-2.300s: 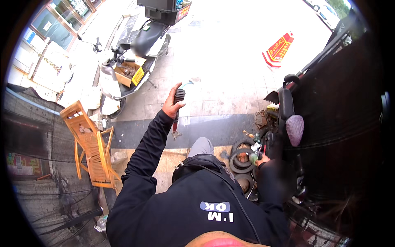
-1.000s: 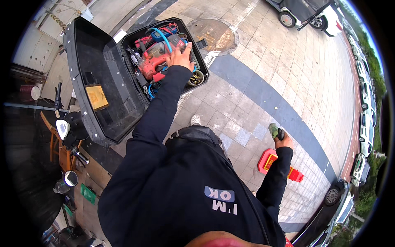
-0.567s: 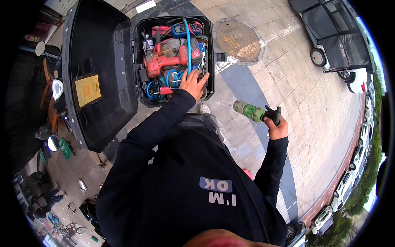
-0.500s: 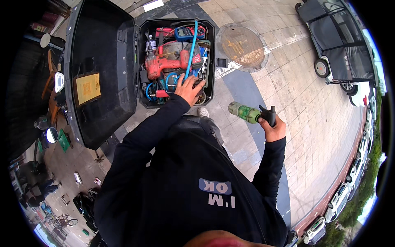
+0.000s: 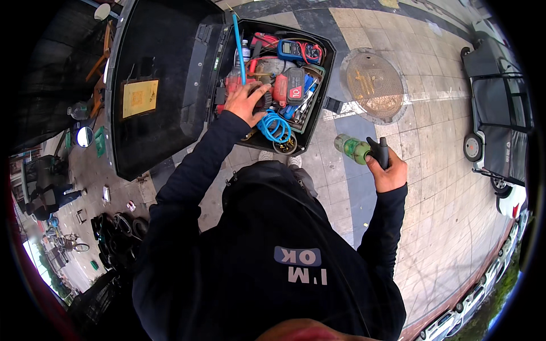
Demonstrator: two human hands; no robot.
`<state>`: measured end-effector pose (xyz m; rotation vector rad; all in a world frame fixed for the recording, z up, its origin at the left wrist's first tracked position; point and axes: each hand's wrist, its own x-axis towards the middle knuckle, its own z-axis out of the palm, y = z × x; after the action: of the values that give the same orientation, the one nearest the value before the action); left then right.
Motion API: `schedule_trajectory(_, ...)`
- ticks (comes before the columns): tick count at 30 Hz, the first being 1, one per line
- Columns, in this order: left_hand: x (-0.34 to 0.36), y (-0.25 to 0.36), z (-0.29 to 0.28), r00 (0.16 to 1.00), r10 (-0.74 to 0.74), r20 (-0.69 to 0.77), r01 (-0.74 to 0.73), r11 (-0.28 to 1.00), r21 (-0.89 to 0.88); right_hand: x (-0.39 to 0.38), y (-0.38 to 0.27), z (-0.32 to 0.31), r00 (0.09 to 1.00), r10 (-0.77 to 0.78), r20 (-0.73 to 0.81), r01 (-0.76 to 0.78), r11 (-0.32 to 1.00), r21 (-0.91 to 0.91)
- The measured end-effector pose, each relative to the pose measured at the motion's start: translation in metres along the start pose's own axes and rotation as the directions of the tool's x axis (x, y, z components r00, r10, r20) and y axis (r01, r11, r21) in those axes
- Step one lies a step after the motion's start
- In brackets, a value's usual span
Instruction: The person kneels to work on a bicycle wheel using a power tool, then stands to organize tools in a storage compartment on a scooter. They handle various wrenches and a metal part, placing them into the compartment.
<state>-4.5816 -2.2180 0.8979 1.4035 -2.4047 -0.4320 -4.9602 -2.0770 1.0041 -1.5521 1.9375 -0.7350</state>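
Note:
In front of me stands an open black toolbox (image 5: pixel 325 116), crowded with tools. My left hand (image 5: pixel 245 105) reaches into it, fingers curled around a dark ridged round thing (image 5: pixel 263 102). A straight blue tube (image 5: pixel 238 48) rises from behind those fingers; where its lower end goes is hidden. Coiled blue hose (image 5: pixel 274 126) lies beside the hand. Red power tool parts show there too, with a red-and-black battery (image 5: pixel 295 85) and a blue multimeter (image 5: pixel 290 50). My right hand (image 5: pixel 391 171) grips a green see-through spray bottle (image 5: pixel 351 149) by its black trigger head, tilted over the paving.
The toolbox lid (image 5: pixel 176 51) stands open on the left, a yellowish label (image 5: pixel 140 98) inside it. Right of the box is a round manhole cover (image 5: pixel 375 84). A dark vehicle (image 5: pixel 497 113) stands at the far right. Black bulky items (image 5: pixel 119 233) lie lower left.
The view has shifted, so the box sits further right. The blue tube has swung to the box's left side along with my left hand. The blue hose coil lies further right. The spray bottle stays in my right hand.

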Motion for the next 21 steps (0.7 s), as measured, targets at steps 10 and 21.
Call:
schedule_trajectory(10, -0.014, -0.026, 0.030, 0.992, 0.009, -0.123, -0.018, 0.997, -0.076, -0.009, -0.109, -0.042, 0.998, -0.059, -0.026, 0.060, 0.998, 0.022)
schedule_trajectory(21, -0.083, 0.051, -0.090, 0.983, 0.040, -0.177, -0.170, 0.544, -0.822, 0.037, -0.212, 0.023, 0.792, -0.429, 0.434, 0.319, 0.897, 0.305)
